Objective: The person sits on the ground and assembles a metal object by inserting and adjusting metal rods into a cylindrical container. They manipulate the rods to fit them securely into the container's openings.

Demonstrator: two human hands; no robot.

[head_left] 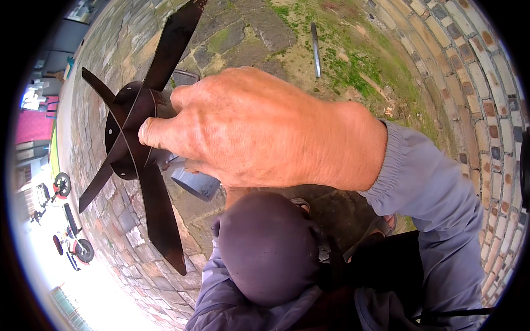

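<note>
A fan wheel [128,128] of dark, rust-marked metal, with several long blades round a riveted hub, stands at the left. In front of its hub is my right hand [265,127], back up, with curled fingers and a fingertip at the hub's edge. Whatever those fingers hold is hidden behind the hand. Below it a short grey pipe [196,179] shows its round end. Only a patch of my left hand [236,196] appears between the pipe and a smooth, dark purplish dome [269,248]; its fingers are hidden.
Stone paving [127,209] with mossy patches lies beneath. A thin metal strip [316,49] rests on the ground farther off. Along the right runs a curved-looking band of brick [483,110]. Two motorbikes [74,243] stand at the far left. A foot in a sandal [301,204] shows behind the dome.
</note>
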